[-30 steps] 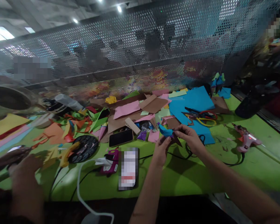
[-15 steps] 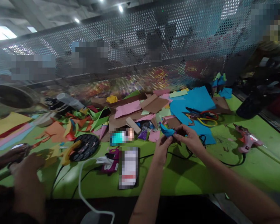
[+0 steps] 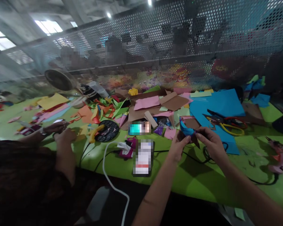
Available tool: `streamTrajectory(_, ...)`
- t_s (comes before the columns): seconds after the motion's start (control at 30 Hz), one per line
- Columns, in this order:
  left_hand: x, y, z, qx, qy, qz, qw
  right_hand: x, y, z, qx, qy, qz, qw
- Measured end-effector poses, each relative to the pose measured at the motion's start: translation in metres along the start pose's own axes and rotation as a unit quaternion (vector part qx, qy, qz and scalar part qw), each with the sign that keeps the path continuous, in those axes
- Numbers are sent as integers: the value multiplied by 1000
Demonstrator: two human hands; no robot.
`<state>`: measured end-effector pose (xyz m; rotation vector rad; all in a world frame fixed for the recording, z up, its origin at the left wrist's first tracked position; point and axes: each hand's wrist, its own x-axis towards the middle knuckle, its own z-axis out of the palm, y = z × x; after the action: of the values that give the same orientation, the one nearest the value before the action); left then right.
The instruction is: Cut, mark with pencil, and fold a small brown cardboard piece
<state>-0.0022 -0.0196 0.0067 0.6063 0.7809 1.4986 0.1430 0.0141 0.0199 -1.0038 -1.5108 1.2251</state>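
Above the front part of the green table, a small curved blue craft piece (image 3: 186, 128) sits between my two hands. My left hand (image 3: 179, 146) pinches it from the left and below, thumb in front. From the right, my right hand (image 3: 209, 141) has its fingertips closed on the piece's right end, where a dark purple bit shows. A brown pointed piece (image 3: 196, 142) juts down between the hands; whether it is joined to the blue one I cannot tell. Behind the hands lie blue sheets (image 3: 217, 102) and scissors with red and yellow handles (image 3: 233, 128).
To the right rests a pink glue gun (image 3: 281, 160) with a black cable. A phone (image 3: 142, 161), a tissue pack (image 3: 127, 150) and a yellow-handled glue gun (image 3: 97, 130) lie leftward. Another person's hands (image 3: 61, 131) work at far left. Perforated metal panel (image 3: 155, 56) behind.
My view has swung left, so the table's things appear further right and more of the neighbouring person shows. Both hands keep hold of the blue piece, now tilted slightly differently.
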Motion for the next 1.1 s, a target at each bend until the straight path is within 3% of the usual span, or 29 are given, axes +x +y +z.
streamTrajectory(0.43, 5, -5, -8, -33, 6, -34, 999, 4, 6, 1, 36, 12, -3, 999)
streamTrajectory(0.7, 7, -1, -7, -61, -27, -49, 997, 5, 1, 4, 81, 11, 2, 997)
streamTrajectory(1.1, 5, -1, -8, -65, -14, -63, 996, 7, 0, 7, 91, 11, 11, 996)
